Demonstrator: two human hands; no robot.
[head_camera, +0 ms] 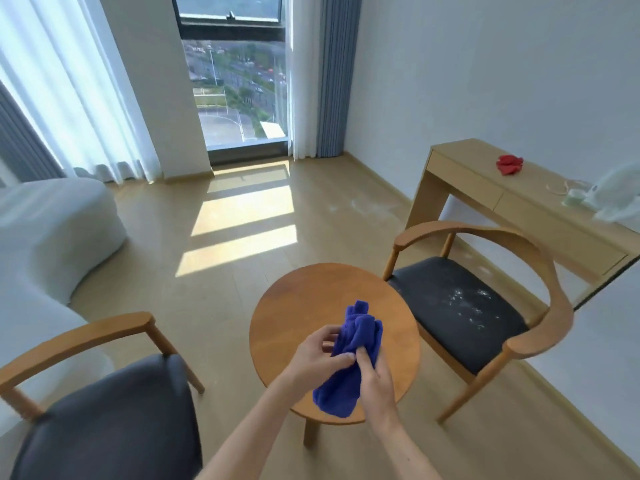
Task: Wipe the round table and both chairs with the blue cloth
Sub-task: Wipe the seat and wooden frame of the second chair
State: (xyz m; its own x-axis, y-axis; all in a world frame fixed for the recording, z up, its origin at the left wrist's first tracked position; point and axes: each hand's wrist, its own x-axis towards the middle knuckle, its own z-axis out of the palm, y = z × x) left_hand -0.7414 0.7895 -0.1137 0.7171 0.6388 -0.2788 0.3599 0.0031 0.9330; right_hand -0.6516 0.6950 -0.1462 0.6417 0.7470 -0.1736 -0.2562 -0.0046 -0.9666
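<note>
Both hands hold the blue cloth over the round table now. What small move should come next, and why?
Probably lower the blue cloth, bunched between the left hand and right hand, onto the round table and start wiping. The cloth is held just above its bare top. The right chair shows white specks on its seat, so it could come after.

Both forearms reach forward — left hand (320, 351) and right hand (375, 377) meet, each grip closed.

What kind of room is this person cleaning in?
Probably a hotel room or small apartment bedroom, high up. A white bed stands at the left, a plain wooden desk along the wall, and the tall window looks down on roads far below.
</note>
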